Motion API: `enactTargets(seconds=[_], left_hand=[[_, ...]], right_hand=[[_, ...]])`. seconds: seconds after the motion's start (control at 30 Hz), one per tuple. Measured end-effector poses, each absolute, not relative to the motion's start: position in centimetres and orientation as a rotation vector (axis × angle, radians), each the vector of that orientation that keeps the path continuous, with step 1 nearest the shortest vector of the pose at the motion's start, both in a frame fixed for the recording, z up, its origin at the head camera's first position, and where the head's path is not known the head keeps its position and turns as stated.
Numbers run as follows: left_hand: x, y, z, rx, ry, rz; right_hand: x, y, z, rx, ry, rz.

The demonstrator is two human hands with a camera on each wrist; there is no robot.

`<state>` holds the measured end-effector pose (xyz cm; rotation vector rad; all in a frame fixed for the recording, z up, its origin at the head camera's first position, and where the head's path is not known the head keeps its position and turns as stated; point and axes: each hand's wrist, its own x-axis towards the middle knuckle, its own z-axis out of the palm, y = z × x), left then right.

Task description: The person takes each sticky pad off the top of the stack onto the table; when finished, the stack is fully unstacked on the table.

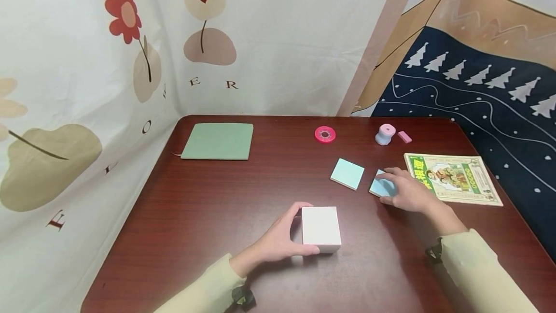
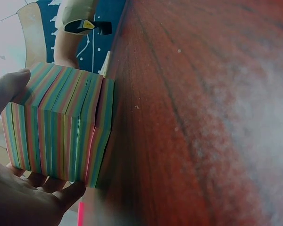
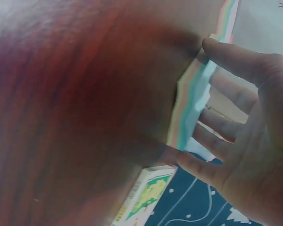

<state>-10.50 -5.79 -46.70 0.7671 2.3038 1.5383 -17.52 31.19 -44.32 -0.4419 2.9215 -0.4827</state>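
Sticky-note stack sat on the dark red wooden counter in front of the person, white on top; the left wrist view showed its sides banded in many colours. Left hand was clamped on it, thumb along the near side and fingers at the far side. Right hand gripped a blue pad, thumb at the near edge and fingertips over the far edge; in the right wrist view the pad's edge was striped. Mint pad lay just left of the blue one, with bare wood between them. Flat printed package, green and yellow, lay to the right, its left end partly behind the right hand in the head view. Along the back, left to right: green folder near the left corner, pink ring, pink-and-pale-blue spool standing upright, and small pink block just beside the spool. Patterned cloth hung behind the counter, printed with flowers.
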Motion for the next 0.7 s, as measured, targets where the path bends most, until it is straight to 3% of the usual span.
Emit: enactTargets(seconds=[0.33,0.7], left_hand=[[-10.6,-5.7,-46.9,0.774,2.305,1.547],[-10.7,-5.8,-47.1,0.803,2.324,1.524]], right_hand=[[-16.5,28.1,-40.8,-0.583,2.971,-0.529],[-12.6,20.6,-37.7,-1.108,2.845,-0.678]])
